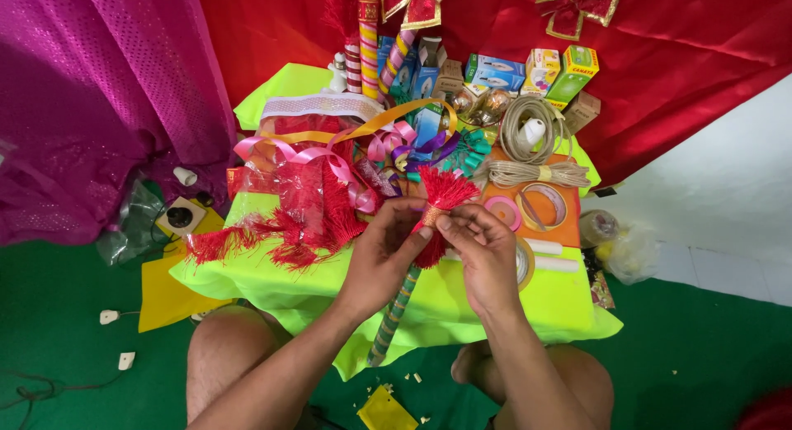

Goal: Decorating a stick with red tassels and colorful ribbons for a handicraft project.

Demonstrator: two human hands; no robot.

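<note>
Both hands meet at the tassel: left hand and right hand pinch its bound neck, while the stick below it slants down-left toward the person.

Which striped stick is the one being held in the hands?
The green-striped stick with the red tassel on top, pinched by the left hand and right hand. The other striped sticks stand untouched at the back of the table.

Two bare forearms without sleeves, left hand at 7 o'clock of centre, right hand at 5 o'clock, no rings, watch or gloves, bare knees at 6 o'clock
</note>
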